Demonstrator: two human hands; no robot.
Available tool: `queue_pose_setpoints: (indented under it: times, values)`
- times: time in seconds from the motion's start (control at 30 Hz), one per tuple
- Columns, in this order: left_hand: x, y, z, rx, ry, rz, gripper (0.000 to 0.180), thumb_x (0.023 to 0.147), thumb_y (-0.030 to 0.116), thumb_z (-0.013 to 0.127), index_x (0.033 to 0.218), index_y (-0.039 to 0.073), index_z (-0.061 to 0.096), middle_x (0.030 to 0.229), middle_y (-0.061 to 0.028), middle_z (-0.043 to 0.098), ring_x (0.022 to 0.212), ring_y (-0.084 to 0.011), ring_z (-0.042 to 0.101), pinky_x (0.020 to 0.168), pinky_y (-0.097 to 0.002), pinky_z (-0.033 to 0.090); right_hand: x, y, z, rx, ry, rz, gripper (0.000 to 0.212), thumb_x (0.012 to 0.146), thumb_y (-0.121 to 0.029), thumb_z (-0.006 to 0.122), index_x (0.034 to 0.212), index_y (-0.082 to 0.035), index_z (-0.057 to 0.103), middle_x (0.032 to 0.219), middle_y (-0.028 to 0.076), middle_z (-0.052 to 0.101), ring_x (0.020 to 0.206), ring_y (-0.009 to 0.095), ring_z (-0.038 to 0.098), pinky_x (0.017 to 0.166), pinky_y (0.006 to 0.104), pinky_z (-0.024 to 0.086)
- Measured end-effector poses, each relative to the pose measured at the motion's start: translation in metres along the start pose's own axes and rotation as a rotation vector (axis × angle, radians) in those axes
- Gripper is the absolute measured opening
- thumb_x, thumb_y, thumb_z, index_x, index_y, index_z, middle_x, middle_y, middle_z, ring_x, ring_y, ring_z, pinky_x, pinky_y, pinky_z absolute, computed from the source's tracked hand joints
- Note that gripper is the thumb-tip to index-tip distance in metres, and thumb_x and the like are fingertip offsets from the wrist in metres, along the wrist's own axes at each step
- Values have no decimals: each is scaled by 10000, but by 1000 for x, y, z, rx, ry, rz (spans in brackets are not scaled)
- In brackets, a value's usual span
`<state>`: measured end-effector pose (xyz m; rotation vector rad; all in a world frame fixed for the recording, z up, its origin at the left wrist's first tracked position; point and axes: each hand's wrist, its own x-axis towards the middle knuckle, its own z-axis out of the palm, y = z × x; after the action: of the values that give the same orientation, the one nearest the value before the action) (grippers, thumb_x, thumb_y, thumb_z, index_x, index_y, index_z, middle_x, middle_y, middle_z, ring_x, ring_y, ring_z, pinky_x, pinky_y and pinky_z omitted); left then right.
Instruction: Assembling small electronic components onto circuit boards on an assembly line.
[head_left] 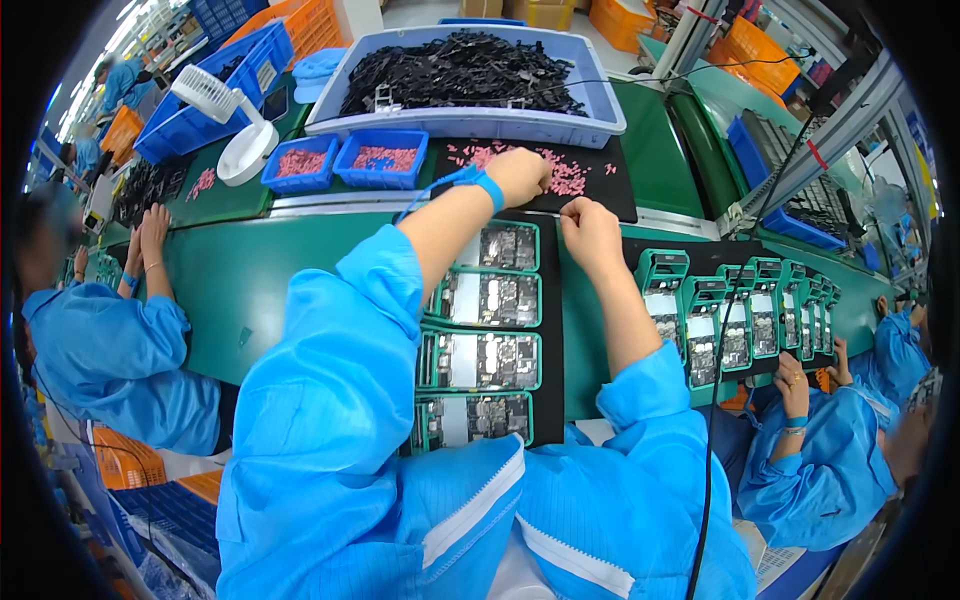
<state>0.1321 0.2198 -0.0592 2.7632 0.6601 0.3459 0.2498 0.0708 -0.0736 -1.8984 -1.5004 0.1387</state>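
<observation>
My left hand (520, 177), with a blue strap (488, 188) round its wrist, is over loose small pink pieces (568, 181) on a black mat (612, 203). Its fingers are curled together, and whatever they hold is hidden. My right hand (592, 234) hovers just to the right and nearer to me, thumb and fingers pinched; anything between them is too small to make out. Below my left forearm, several green fixtures with circuit boards (482, 360) lie in a column on a dark mat (548, 390).
A large grey-blue bin (590, 122) of black parts stands behind the pink pieces. Two blue trays (300, 182) of pink pieces and a white fan (248, 150) stand left. More green fixtures (703, 345) stand at right. Co-workers in blue (110, 340) sit on both sides. A black cable (712, 440) hangs at right.
</observation>
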Motion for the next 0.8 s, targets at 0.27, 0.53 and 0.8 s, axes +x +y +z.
queue_pose_setpoints:
  times: [0.27,0.53,0.8]
  values:
    - [23,-1,14,81,-105,40,135,741,158,695,859,97,671,901,-117,672,883,-304,646,771,-422,511,32,36,25,-42,180,145,43,778,-91,642,801,-55,637,813,178,651,783,376,632,711,475,502]
    - [11,-16,8,-16,-180,-58,124,733,168,691,753,47,671,764,-141,674,781,-322,651,733,-410,506,63,25,30,-189,-4,-142,106,728,-80,673,832,-97,675,886,139,623,877,329,612,752,425,503]
    - [6,-14,9,33,-116,-44,93,729,134,638,744,49,674,774,-175,662,775,-353,642,723,-439,503,77,11,29,-342,-90,-359,94,772,-66,600,846,-16,629,894,178,612,886,353,597,779,439,493]
